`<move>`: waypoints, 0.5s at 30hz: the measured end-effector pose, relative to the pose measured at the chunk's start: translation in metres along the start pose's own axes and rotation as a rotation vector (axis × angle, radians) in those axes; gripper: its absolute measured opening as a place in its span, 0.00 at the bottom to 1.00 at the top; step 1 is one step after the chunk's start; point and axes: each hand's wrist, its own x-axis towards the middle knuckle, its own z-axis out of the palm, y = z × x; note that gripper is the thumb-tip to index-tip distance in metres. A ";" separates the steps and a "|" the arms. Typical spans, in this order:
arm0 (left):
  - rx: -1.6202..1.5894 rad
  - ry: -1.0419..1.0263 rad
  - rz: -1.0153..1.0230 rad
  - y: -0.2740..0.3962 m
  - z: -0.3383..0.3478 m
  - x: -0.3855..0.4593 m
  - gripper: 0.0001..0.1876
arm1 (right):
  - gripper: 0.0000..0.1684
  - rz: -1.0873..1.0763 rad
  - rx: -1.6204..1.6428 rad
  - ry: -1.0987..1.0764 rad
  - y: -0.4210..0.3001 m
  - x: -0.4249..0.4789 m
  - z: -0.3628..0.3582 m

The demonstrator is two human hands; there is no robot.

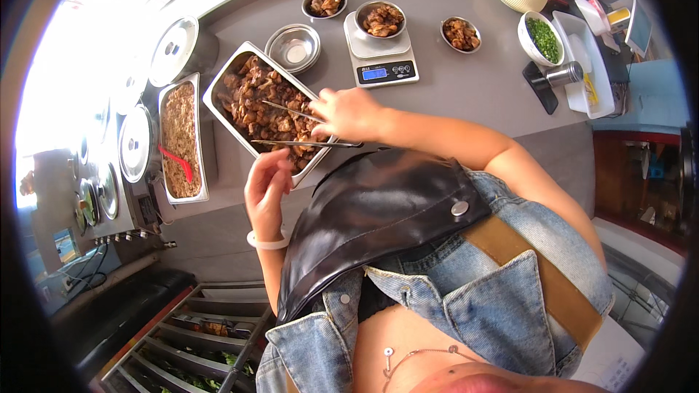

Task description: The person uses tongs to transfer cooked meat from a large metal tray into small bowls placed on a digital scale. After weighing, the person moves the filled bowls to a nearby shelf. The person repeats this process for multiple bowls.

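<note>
My right hand (349,114) grips metal tongs (295,143) over a deep steel pan (210,99) of browned, chopped meat pieces (262,93). The tongs' two arms are spread apart, and nothing shows between their tips. Beside the pan's near edge, my left hand (267,191) is loosely curled with no object visible in it; its fingers are slightly blurred. Beyond the pan, a small steel bowl (380,19) of the same meat rests on a digital kitchen scale (382,71) with a lit display. Two more filled bowls stand on the counter, one left (324,2) and one right (461,35).
Stacked steel bowls (295,49) stand behind the pan. Left of it, a second pan (183,142) holds minced food and a red spoon (177,164), near lidded pots (175,50). At right are a bowl of chopped green onion (541,41) and a white plastic bin (581,87).
</note>
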 end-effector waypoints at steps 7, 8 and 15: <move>0.283 -0.205 -0.201 -0.023 0.062 0.132 0.10 | 0.13 0.752 0.533 0.548 0.196 -0.134 -0.029; 0.381 -0.185 -0.215 -0.033 0.073 0.159 0.11 | 0.12 0.889 0.652 0.602 0.222 -0.156 -0.035; 0.445 0.025 -0.470 -0.155 0.114 0.307 0.15 | 0.14 1.056 0.724 0.656 0.284 -0.213 -0.046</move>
